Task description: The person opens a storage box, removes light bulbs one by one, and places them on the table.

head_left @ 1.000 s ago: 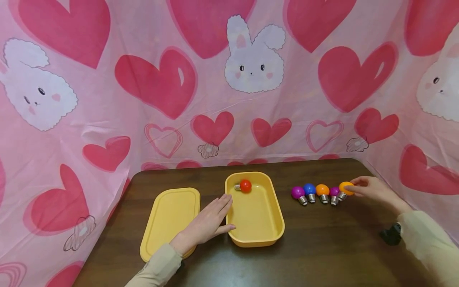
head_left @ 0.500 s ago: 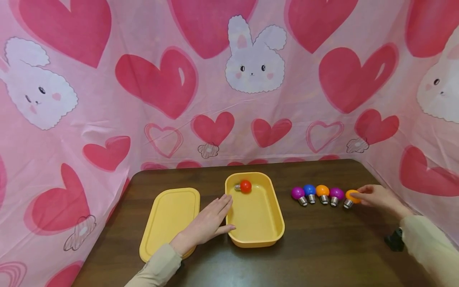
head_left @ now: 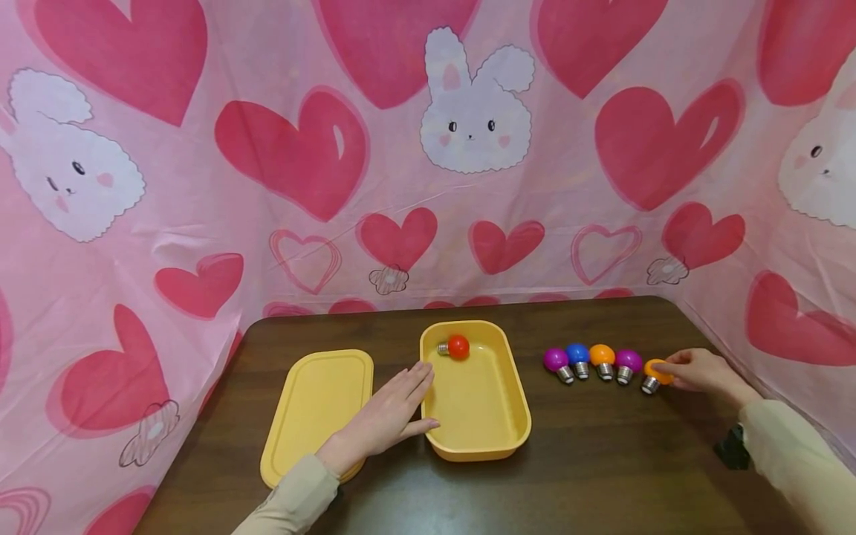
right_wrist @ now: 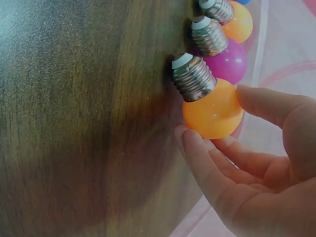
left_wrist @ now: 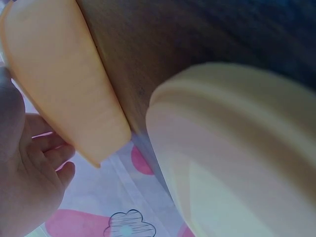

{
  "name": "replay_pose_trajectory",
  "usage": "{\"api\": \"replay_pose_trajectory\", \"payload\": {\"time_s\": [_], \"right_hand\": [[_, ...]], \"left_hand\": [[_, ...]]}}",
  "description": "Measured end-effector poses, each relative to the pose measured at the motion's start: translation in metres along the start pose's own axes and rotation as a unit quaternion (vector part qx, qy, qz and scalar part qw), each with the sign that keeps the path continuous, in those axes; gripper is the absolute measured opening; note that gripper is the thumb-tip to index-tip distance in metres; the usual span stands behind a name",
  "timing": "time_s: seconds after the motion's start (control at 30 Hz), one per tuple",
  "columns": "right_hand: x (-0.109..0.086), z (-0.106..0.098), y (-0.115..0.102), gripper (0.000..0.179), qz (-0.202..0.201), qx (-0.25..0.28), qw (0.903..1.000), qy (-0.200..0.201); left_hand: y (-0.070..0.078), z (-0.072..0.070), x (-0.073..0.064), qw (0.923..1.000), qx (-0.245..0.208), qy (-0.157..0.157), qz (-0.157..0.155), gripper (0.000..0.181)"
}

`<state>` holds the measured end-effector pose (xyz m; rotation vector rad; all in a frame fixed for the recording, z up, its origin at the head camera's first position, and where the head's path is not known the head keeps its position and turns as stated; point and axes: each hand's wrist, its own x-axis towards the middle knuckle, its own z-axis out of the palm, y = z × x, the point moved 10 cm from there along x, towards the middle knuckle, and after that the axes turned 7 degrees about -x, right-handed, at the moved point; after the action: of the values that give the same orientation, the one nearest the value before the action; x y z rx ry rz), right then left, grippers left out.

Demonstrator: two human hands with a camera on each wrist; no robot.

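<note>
My right hand (head_left: 705, 373) pinches an orange light bulb (right_wrist: 213, 111) between thumb and fingers at the right end of a row of bulbs. Its metal screw base points toward the near side of the table. Beside it in the row lie a purple bulb (head_left: 628, 362), a second orange bulb (head_left: 602, 355), a blue bulb (head_left: 578, 354) and another purple bulb (head_left: 556, 360). With fingers straight, my left hand (head_left: 391, 416) rests against the left rim of a yellow box (head_left: 520, 405). Inside the box, near its far end, lies a red bulb (head_left: 458, 346).
A yellow lid (head_left: 319, 405) lies flat left of the box, partly under my left forearm. The dark wooden table (head_left: 588, 475) extends in front of the bulbs. Pink cloth with hearts and rabbits (head_left: 468, 223) hangs behind and at both sides.
The right hand has shifted the orange bulb slightly right and nearer, from overlapping the purple bulb to lying beside it. The left hand stays at the box rim.
</note>
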<state>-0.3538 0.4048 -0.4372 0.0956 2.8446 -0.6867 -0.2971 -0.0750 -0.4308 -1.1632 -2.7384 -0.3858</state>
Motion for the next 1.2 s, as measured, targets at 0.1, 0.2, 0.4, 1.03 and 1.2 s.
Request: {"api": "replay_pose_trajectory", "payload": {"time_s": [0.1, 0.2, 0.4, 1.03, 1.2], "right_hand": [[0.0013, 0.0008, 0.0001, 0.058, -0.003, 0.004, 1.0000, 0.004], [0.0031, 0.0021, 0.0003, 0.058, -0.005, 0.013, 0.9999, 0.000], [0.0044, 0.0051, 0.0013, 0.067, 0.013, 0.018, 0.9994, -0.026], [0.0049, 0.0088, 0.0043, 0.067, 0.022, 0.010, 0.9983, -0.052], [0.0030, 0.0083, 0.0037, 0.069, 0.019, 0.010, 0.9983, -0.054]], "left_hand": [[-0.0003, 0.0002, 0.0005, 1.0000, 0.000, -0.001, 0.000, 0.080], [-0.0007, 0.0002, 0.0007, 1.0000, -0.003, -0.005, -0.003, 0.080], [-0.0011, 0.0004, 0.0004, 0.9999, -0.007, -0.006, -0.005, 0.080], [-0.0020, 0.0015, 0.0003, 0.9997, -0.007, -0.017, -0.014, 0.082], [-0.0008, 0.0003, 0.0005, 0.9999, -0.007, -0.013, -0.009, 0.082]]}}
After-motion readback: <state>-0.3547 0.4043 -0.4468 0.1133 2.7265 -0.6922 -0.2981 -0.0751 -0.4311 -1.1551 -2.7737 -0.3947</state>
